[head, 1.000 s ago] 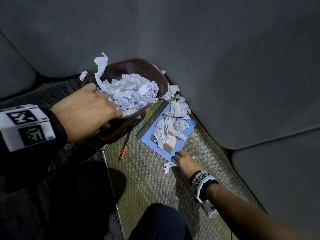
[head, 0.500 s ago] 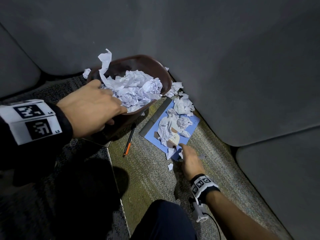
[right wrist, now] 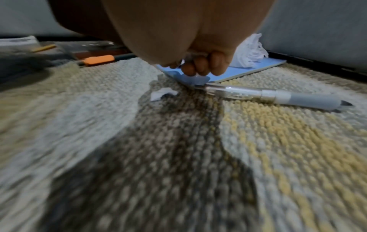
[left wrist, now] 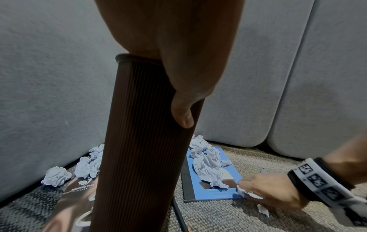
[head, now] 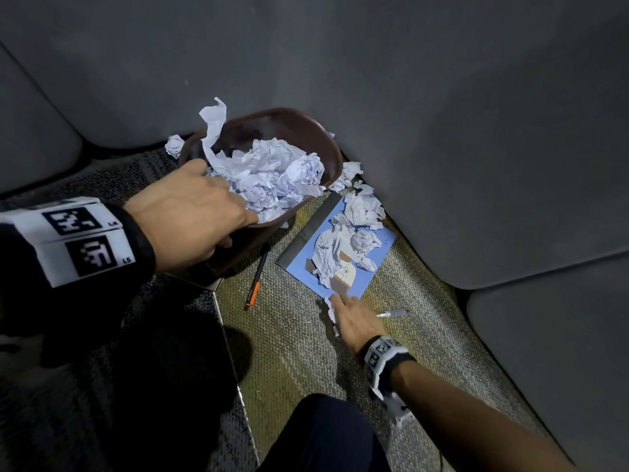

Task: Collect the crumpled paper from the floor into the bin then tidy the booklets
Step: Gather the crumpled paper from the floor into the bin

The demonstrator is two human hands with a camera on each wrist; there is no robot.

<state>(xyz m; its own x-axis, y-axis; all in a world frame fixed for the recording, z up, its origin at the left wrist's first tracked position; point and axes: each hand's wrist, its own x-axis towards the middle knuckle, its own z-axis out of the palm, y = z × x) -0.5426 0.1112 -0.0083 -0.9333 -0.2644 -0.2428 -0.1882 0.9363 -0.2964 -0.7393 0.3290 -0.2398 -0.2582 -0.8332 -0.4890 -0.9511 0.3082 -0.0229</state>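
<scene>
**Bin held at the rim, paper scraps in the other hand**

Sofa cushions [head: 442, 114], grey, close off the far side and the right of a patterned carpet [head: 306, 352]. Dark booklet [left wrist: 65, 202] with a coffee picture lies flat on the carpet under and left of the bin.

Bin [head: 326, 144], brown and ribbed, stands tilted against the cushions, piled over its rim with crumpled paper [head: 272, 178]. Left hand [head: 190, 216] grips the near rim, fingers over the edge, thumb [left wrist: 182, 113] pressed down the outer wall.

Blue booklet [head: 381, 264] lies flat just right of the bin, its dark spine edge toward it. Several paper balls [head: 335, 247] sit on its cover; more lie at its far end against the cushion [head: 364, 206]. Loose balls [left wrist: 56, 175] also lie left of the bin at the foot of the sofa.

Right hand [head: 354, 318] is low at the booklet's near corner, fingers [right wrist: 200, 66] curled around small white paper scraps [left wrist: 246, 192]. One torn bit [right wrist: 163, 94] lies on the carpet just beneath it.

Grey pen [head: 391, 314] lies on the carpet just right of the right hand, one end near the booklet's corner. Black-and-orange pen [head: 257, 277] lies between bin and blue booklet.
</scene>
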